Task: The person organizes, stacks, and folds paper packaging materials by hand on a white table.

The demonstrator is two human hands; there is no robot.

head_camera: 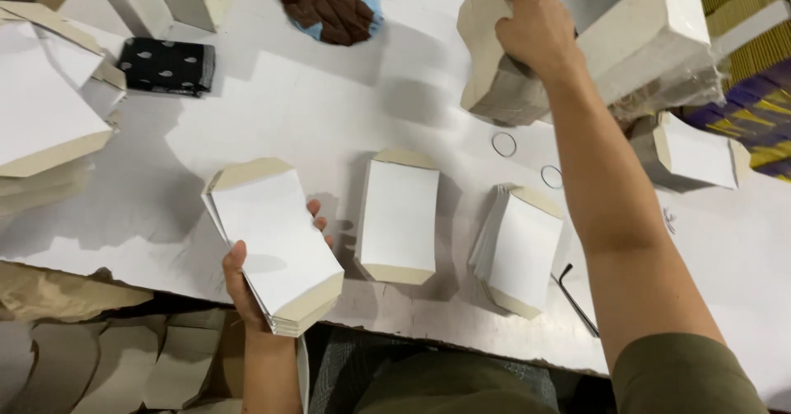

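Two hands work over a wide white desk (313, 109), which fills most of the view and serves as the landmark for everything else. Largest on the desk is the tall beige block of stacked flat paper packets (651, 35) at its far right side, lying tilted. Just left of that block, a bent bundle of beige packets (486, 60) stands on the desk, and the right hand (535, 27) is clamped on its upper edge, index finger pointing up, forearm stretched across the desk's right half. At the desk's left edge lies a heap of large white-and-beige sheets (41, 109).

Over the desk's near edge, the left hand (247, 286) grasps a stack of white packets with beige ends (276, 245), thumb on top and fingertips showing behind it; the stack juts out past the edge. Two similar stacks rest on the desk near that edge: a middle stack (400, 216) lying flat, and a right stack (519, 249) fanned at its left side.

Smaller things: a brown and blue cloth (334, 6) at the desk's far side, a black patterned pouch (165, 65) at far left, two rubber bands (503, 144) between the bent bundle and the right stack.
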